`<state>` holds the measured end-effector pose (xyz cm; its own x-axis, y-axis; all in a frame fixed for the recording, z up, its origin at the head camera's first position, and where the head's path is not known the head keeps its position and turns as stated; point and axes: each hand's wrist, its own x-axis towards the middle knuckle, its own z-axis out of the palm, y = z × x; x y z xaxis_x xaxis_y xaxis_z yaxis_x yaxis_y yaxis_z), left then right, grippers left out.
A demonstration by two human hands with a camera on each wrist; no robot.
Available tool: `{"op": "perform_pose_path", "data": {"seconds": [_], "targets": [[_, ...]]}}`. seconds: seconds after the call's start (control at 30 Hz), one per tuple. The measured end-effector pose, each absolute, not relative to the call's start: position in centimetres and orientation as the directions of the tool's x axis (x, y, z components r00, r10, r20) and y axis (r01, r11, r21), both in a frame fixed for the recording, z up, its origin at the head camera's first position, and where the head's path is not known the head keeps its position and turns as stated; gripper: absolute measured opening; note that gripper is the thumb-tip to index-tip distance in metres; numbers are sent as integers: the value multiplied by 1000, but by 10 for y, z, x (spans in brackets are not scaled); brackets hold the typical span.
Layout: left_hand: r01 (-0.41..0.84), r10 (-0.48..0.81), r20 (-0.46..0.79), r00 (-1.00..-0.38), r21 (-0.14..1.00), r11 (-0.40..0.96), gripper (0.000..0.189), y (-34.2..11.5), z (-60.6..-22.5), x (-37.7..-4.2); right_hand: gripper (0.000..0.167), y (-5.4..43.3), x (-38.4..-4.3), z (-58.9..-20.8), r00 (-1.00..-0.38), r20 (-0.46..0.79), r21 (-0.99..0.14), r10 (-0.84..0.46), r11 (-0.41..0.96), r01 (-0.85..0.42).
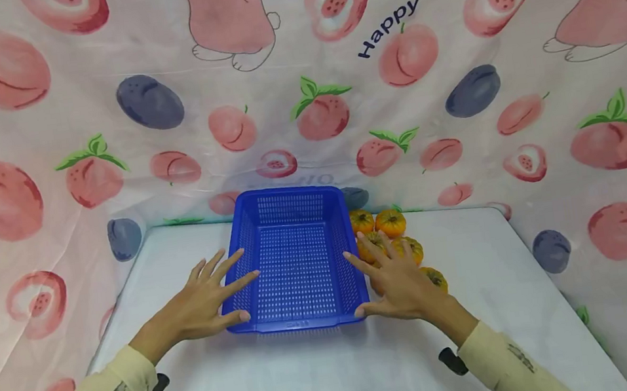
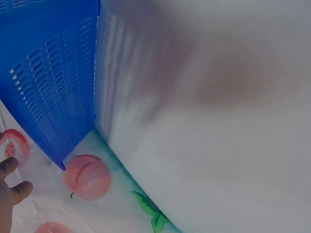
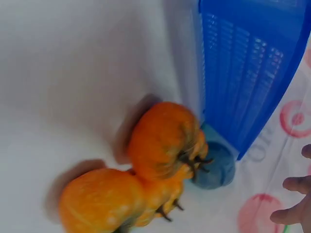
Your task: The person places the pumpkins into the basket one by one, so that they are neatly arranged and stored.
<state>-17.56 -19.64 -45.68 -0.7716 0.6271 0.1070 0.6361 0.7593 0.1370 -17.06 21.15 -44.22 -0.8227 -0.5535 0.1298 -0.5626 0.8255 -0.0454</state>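
A blue plastic basket [image 1: 306, 322] with slotted walls and a perforated floor stands on the white table, nothing inside it. At its left side my left hand [image 1: 203, 306] hovers with fingers spread, fingertips overlapping the rim in the head view. My right hand [image 1: 401, 283] is spread likewise at the right rim, partly covering several small orange pumpkins [image 1: 390, 222]. In the right wrist view, ribbed pumpkins [image 3: 163, 141] with dark stems sit close beside the basket wall [image 3: 243, 77]. Neither hand grips anything. Only a few fingers [image 2: 20, 191] show in the left wrist view.
The white table [image 1: 308, 381] ends at a back edge just behind the basket. A pink cloth [image 1: 273, 115] printed with peaches, plums and rabbits hangs behind and along both sides. Small black devices [image 1: 453, 362] sit under both wrists.
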Motion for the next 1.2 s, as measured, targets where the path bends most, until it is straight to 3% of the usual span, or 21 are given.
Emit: {"op": "perform_pose_path", "data": {"seconds": [0.23,0.47,0.77,0.97,1.2], "targets": [[608,605,85,-792,204,767,71,-200,-464,-183,92,242,-174,-454,-868,144,-76,-476,869,-489],[595,594,84,-800,248,765,71,-205,-472,-196,79,279,-175,-464,-912,187,-211,-365,892,-400],[567,584,50,-810,317,760,65,-209,-478,-210,82,317,-176,-486,-984,-11,-310,-179,936,-167],[550,578,29,-815,352,758,68,-211,-482,-213,86,330,-180,-502,-986,-100,-353,-134,931,-91],[511,554,-1,-833,382,770,63,-207,-479,-212,76,337,-182,-513,-985,-129,-379,-112,924,-55]]}}
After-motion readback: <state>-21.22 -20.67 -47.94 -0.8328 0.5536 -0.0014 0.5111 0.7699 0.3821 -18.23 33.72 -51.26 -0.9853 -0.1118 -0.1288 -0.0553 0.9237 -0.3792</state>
